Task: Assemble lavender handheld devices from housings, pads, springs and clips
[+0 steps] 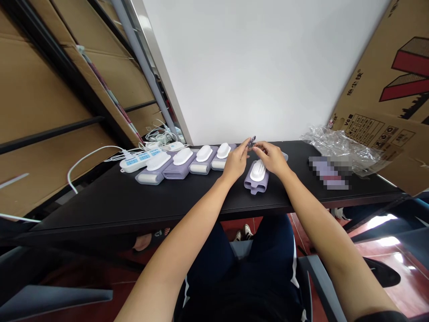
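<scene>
My left hand (236,160) is closed on a small dark, purplish piece (252,141), held up above the black table (187,201). My right hand (272,157) has its fingertips pinched at the lower part of that same piece; its exact kind is too small to tell. Just below my hands lies a purple pouch-like case (256,185) with a ribbed white oval part (258,171) on top. To the left of my left hand, several similar purple cases (179,171) with smooth white oval tops (203,154) lie in a row.
A white power strip (132,164) with plugs and tangled white cables (161,134) sits at the left. On the right are a crumpled clear plastic bag (348,145), a blurred-out flat item (328,172) and a large carton (375,98). A white panel (261,67) stands behind the table.
</scene>
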A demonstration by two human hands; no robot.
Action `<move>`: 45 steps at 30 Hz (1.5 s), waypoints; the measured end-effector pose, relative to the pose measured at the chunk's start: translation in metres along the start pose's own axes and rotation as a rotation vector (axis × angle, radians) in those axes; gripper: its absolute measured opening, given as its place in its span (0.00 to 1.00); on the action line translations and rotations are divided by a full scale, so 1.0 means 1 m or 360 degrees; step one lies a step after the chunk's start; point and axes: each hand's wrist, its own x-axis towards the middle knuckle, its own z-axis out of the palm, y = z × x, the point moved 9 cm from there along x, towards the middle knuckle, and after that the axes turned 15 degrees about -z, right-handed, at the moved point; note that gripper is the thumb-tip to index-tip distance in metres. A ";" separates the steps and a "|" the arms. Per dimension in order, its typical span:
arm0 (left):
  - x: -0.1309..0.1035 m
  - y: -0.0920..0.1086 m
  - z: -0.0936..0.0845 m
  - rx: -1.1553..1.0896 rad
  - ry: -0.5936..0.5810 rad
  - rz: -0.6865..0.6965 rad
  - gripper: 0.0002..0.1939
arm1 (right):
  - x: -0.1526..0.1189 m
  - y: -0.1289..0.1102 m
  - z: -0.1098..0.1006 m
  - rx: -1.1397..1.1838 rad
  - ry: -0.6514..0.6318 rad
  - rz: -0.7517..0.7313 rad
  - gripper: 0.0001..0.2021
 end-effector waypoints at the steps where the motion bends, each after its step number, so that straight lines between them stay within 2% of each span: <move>1: -0.001 0.001 0.000 -0.0003 -0.0011 0.0012 0.23 | 0.000 0.000 0.000 0.0002 -0.0004 0.0001 0.14; 45: 0.001 -0.004 0.003 0.0069 -0.0003 0.0064 0.23 | 0.000 0.003 0.002 -0.0002 -0.0015 0.0042 0.17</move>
